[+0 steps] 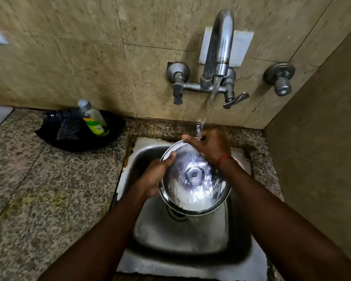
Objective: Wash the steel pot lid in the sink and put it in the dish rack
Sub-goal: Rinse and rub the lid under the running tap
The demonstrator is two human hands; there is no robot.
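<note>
The steel pot lid (194,179) is held tilted over the sink (180,236) under the running tap (219,47). The left hand (153,175) is closed on its left rim; the right hand (209,145) lies flat across the top edge, gripping nothing. Wet steel is slick — a one-sided hold could let it slip and clatter into the basin

Home kitchen, washing-up corner. Small steel sink (182,236) set into speckled granite counter (49,189), lower centre of frame. Wall-mounted tap (217,57) with two lever valves fixed to beige stone tiles (69,57) at top, water running. Dish soap bottle (93,120) and scrub pad (68,129) kept in black tray (79,142) at centre left.
</note>
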